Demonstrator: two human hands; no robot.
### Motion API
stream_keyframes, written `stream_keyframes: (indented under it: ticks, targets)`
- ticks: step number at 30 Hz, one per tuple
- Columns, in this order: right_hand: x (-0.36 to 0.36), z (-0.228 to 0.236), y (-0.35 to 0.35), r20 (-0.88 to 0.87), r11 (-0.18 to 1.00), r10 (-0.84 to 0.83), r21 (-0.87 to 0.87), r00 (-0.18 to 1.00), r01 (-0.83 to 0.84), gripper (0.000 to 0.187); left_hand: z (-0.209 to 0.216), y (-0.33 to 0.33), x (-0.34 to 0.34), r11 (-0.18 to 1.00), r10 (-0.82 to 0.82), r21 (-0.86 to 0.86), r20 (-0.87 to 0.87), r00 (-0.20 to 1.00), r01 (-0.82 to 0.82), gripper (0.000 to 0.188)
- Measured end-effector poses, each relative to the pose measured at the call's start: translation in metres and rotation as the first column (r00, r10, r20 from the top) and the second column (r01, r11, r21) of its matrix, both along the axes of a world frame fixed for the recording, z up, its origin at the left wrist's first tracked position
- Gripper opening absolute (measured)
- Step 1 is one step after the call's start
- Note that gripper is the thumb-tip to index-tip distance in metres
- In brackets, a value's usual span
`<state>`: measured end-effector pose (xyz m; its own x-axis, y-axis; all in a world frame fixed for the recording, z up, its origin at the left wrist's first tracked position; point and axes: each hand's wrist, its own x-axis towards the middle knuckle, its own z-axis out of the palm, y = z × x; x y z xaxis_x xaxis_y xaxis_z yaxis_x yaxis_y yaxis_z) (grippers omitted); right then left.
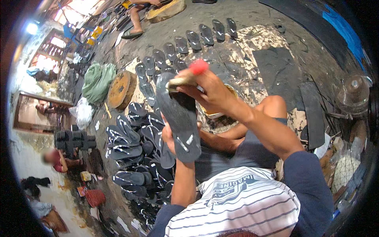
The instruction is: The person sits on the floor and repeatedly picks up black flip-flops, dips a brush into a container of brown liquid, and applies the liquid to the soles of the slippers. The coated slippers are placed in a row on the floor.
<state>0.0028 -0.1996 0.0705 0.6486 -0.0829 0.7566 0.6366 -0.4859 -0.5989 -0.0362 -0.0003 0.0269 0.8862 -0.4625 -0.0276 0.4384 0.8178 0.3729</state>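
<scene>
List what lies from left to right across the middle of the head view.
Green sack → round wooden block → black sole held up by the left hand → right hand holding a red-tipped brush → black rubber sheet → fan.

The person sits on the floor [252, 15]. The left hand [169, 134] holds a black sandal sole [179, 118] up from below, and the right hand [209, 93] presses a red-handled brush [189, 75] on its far end. Many black soles [134, 146] lie at the left.
</scene>
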Motion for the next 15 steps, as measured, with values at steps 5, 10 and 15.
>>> stream_keyframes:
  ticks: [5,10,15]
  targets:
    - [-0.089,-0.045,0.082,-0.165,0.926,0.214,0.349,0.963,-0.146,0.032,-0.009,-0.002,0.060,0.998,-0.002,-0.066,0.015,1.000,0.003,0.053]
    - [-0.079,-0.036,0.057,-0.091,0.984,0.179,0.038,0.980,-0.177,0.036,-0.013,-0.020,0.073,0.995,0.097,0.034,0.035,0.995,-0.098,0.052]
    - [0.010,-0.045,0.025,-0.052,0.996,-0.069,-0.060,0.996,0.065,0.027,-0.010,-0.037,0.043,0.925,-0.214,-0.333,-0.065,0.975,0.181,0.052]
